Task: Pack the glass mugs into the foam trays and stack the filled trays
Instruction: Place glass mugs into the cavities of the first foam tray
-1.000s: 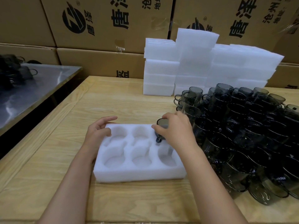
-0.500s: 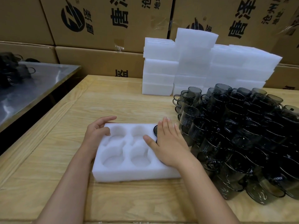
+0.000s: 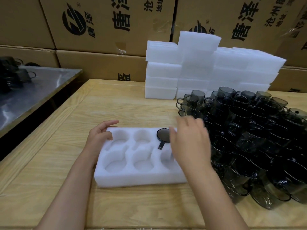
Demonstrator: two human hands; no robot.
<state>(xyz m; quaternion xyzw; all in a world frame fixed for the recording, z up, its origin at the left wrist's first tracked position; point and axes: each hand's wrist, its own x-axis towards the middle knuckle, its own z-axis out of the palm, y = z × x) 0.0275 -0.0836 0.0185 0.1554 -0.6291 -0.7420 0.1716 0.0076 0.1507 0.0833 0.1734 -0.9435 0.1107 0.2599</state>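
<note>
- A white foam tray (image 3: 116, 179) with six round hollows lies near the front edge of a wooden table (image 3: 58, 163), about midway along it.
- One dark glass mug (image 3: 163, 137) sits in the tray's far right hollow, its handle pointing toward the near edge.
- The left hand (image 3: 98, 138) grasps the tray's far left corner, thumb on top.
- The right hand (image 3: 189, 143) is released, fingers spread and blurred, above the tray's right end; it holds nothing.
- A heap of smoky mugs (image 3: 249, 138) fills the table's right side.
- Stacks of foam trays (image 3: 199, 63) stand at the far edge, before cardboard boxes (image 3: 108, 22).
</note>
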